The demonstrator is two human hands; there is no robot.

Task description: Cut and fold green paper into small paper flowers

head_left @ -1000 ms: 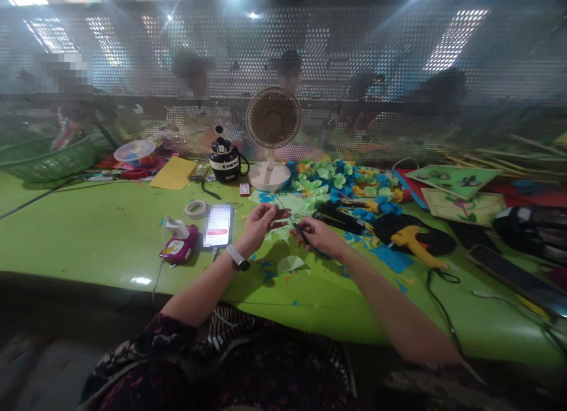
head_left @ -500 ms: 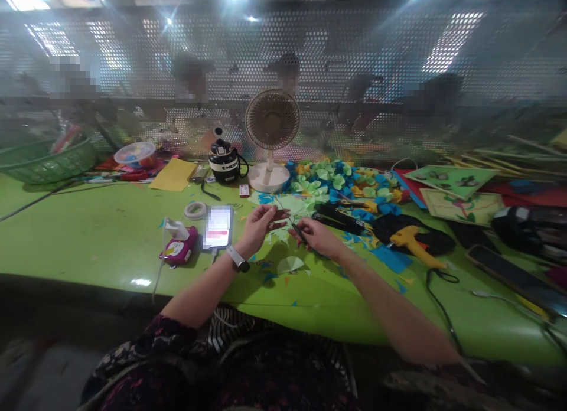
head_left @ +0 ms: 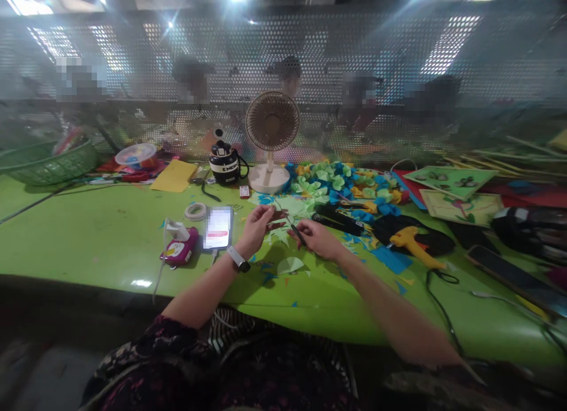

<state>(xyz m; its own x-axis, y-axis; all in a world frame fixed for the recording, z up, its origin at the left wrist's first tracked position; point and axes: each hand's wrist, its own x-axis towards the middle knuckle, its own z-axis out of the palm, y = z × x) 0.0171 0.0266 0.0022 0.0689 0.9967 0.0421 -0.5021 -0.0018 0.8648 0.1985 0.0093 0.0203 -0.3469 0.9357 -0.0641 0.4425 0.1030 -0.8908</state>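
Note:
Above the paper scraps, my right hand (head_left: 314, 237) is closed around a slim black-handled tool (head_left: 297, 234); its thin end points up and left, and its exact kind is unclear. Facing it, my left hand (head_left: 261, 225) has thumb and forefinger pinched together, the other fingers stretched to the right. A thin sliver shows at those fingertips, too small to name. Light green paper (head_left: 295, 205) lies just beyond both hands. Below them are a pale green paper semicircle (head_left: 290, 265) and small blue, green and orange cuttings.
A pile of folded paper flowers (head_left: 341, 180) lies beside a desk fan (head_left: 270, 133). On the right are a black stapler (head_left: 339, 219) and yellow glue gun (head_left: 414, 245). A lit phone (head_left: 218, 228), tape roll (head_left: 195, 211) and purple power strip (head_left: 181, 248) sit left.
Both hands stay in nearly the same place. The tool in my right hand has shifted very slightly; the rest of the table looks the same.

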